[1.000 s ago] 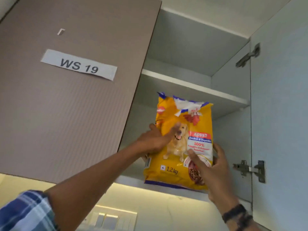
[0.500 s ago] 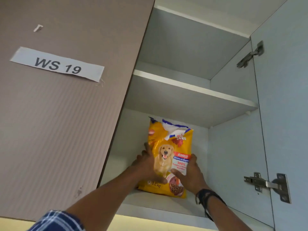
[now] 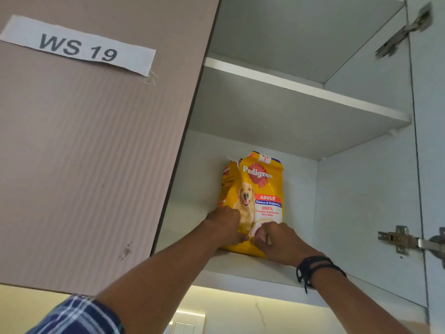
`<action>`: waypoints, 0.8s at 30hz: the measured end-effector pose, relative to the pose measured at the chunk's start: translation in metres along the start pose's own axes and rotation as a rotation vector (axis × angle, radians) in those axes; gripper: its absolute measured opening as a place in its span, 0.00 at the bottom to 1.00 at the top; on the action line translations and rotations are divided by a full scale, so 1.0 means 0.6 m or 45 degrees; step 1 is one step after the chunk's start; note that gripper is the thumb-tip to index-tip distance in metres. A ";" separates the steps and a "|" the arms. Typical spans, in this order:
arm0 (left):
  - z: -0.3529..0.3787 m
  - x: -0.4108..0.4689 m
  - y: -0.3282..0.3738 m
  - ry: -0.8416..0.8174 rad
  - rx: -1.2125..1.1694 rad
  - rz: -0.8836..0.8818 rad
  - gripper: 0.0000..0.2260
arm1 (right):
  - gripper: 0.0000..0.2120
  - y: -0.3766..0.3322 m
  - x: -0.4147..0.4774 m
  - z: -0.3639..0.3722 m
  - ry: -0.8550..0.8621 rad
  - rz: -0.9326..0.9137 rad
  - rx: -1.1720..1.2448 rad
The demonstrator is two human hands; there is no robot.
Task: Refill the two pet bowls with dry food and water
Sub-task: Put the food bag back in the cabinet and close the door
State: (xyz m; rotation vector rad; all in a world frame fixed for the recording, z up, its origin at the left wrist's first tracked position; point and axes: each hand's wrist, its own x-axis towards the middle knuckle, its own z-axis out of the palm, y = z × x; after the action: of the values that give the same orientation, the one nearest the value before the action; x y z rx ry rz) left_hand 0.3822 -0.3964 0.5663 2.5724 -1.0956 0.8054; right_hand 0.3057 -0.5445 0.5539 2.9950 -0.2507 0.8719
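Observation:
A yellow Pedigree dry dog food bag [image 3: 261, 189] stands upright at the back of the lower shelf [image 3: 243, 268] of an open wall cabinet. My left hand [image 3: 225, 225] grips the bag's lower left side, thumb lying across its front. My right hand [image 3: 279, 243], with dark bands on the wrist, has its fingers curled against the bag's lower right front; how firmly it holds is hard to tell. No pet bowl is in view.
The closed left cabinet door [image 3: 91, 145] carries a "WS 19" label [image 3: 79, 47]. The right door [image 3: 431, 165] stands open on metal hinges [image 3: 404, 239]. An upper shelf [image 3: 305, 92] sits above the bag. A lit wall with a switch plate [image 3: 185, 326] is below.
The bag went from the shelf's front edge to the back of the lower shelf and now stands upright. Both hands slid down to its base.

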 end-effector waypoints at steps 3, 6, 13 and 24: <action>0.009 -0.015 -0.006 -0.163 -0.017 0.033 0.31 | 0.05 0.000 -0.018 -0.010 -0.140 -0.045 0.002; 0.013 -0.028 -0.011 -0.323 -0.053 0.005 0.31 | 0.04 -0.005 -0.045 -0.019 -0.229 -0.018 0.041; -0.001 -0.073 -0.008 -0.375 -0.212 0.070 0.16 | 0.14 -0.039 -0.128 -0.046 -0.205 0.255 0.176; -0.075 -0.233 0.040 -0.004 -0.119 0.313 0.15 | 0.17 -0.090 -0.340 -0.023 0.491 0.390 0.370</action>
State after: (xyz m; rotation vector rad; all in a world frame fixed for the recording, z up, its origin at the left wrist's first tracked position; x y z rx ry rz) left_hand 0.2674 -0.3118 0.5238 2.3939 -1.4346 0.7828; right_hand 0.1372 -0.4600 0.4580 2.9913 -0.6325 1.6182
